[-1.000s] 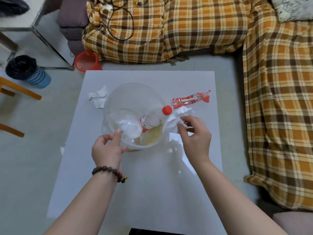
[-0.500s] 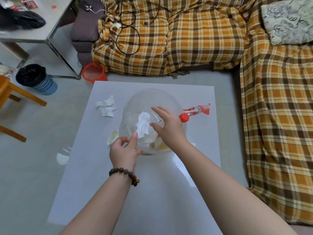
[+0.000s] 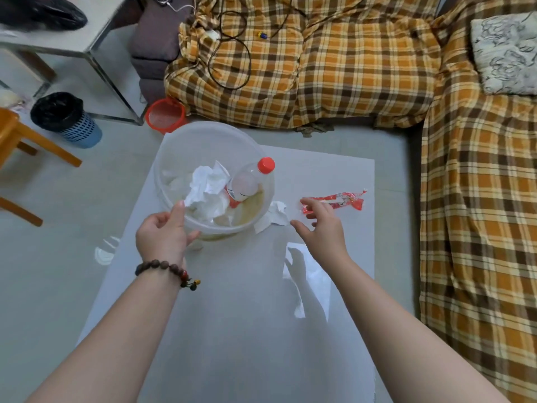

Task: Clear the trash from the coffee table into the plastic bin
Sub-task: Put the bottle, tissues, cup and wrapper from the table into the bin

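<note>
A clear plastic bin [image 3: 186, 141] stands tilted at the left side of the white coffee table [image 3: 247, 315]. Inside lie crumpled white tissues [image 3: 207, 190] and a plastic bottle with a red cap [image 3: 266, 164]. My left hand [image 3: 164, 235] grips the bin's near rim. My right hand [image 3: 321, 228] hovers open over the table, fingers spread. It is just right of a crumpled white paper [image 3: 274, 215] and just short of a red snack wrapper [image 3: 337, 200]. Whether a fingertip touches the wrapper is unclear.
A plaid-covered sofa [image 3: 319, 68] runs along the far and right sides. On the floor at left are a red basket [image 3: 165, 114], a blue bin with a black liner [image 3: 65, 119], a wooden stool [image 3: 26, 146] and a white scrap [image 3: 104, 254].
My right hand has come out of the bin, leaving the tissue inside, and moved right toward the wrapper. The bin has shifted left and tilted in my left hand.
</note>
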Demonstrator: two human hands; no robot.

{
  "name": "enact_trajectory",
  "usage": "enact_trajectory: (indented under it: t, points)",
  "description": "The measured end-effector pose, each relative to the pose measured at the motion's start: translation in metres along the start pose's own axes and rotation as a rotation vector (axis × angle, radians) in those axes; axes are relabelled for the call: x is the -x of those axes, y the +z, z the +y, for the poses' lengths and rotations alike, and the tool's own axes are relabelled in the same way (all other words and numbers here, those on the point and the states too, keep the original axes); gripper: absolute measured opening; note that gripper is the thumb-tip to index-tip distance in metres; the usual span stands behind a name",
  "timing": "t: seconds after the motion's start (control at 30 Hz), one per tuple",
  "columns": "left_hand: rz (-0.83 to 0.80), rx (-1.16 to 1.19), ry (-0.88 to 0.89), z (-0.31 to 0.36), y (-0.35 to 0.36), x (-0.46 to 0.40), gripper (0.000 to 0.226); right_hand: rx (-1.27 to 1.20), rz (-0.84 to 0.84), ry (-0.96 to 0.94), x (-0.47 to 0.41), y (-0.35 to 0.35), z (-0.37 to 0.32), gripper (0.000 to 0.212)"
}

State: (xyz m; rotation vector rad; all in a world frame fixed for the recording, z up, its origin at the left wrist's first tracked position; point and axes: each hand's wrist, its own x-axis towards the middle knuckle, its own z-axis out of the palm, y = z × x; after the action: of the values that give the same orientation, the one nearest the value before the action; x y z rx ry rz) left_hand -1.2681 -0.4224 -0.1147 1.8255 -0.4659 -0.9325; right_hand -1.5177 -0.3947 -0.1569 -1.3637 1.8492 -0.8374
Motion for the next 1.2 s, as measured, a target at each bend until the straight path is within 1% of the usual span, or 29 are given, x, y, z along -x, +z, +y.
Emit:
enact_trajectory:
  t: [0.13,0.33,0.47,0.63,0.73,0.8,0.87,0.97,1.1,1.2]
  points:
    - [0.060,0.016,0.003,0.013,-0.020,-0.029,0.030,0.014,-0.119,0.032,-0.009,0.039,0.004,0.044]
    - [0.128,0.007,-0.012,0.017,-0.057,-0.073,0.031,0.099,-0.301,0.061,-0.021,0.112,-0.006,0.049]
    - [0.156,0.015,-0.040,0.015,-0.086,-0.108,0.032,0.171,-0.390,0.015,-0.028,0.173,-0.024,0.056]
    - [0.164,0.002,-0.033,0.011,-0.120,-0.152,0.035,0.271,-0.534,-0.026,-0.037,0.245,-0.045,0.075]
    - [0.158,-0.028,-0.005,0.003,-0.139,-0.172,0.039,0.390,-0.604,-0.062,-0.044,0.281,-0.048,0.076]
    - [0.148,-0.042,-0.002,-0.003,-0.150,-0.183,0.039,0.472,-0.612,-0.057,-0.049,0.298,-0.048,0.073]
    - [0.137,-0.058,-0.015,-0.007,-0.159,-0.193,0.040,0.508,-0.589,-0.029,-0.051,0.308,-0.046,0.063]
    - [0.129,-0.091,-0.027,-0.012,-0.167,-0.203,0.041,0.486,-0.540,0.009,-0.050,0.315,-0.042,0.048]
    - [0.116,-0.124,-0.024,-0.014,-0.172,-0.209,0.044,0.482,-0.472,0.065,-0.043,0.313,-0.040,0.036]
    - [0.109,-0.136,-0.014,-0.016,-0.175,-0.210,0.044,0.458,-0.429,0.091,-0.038,0.312,-0.041,0.031]
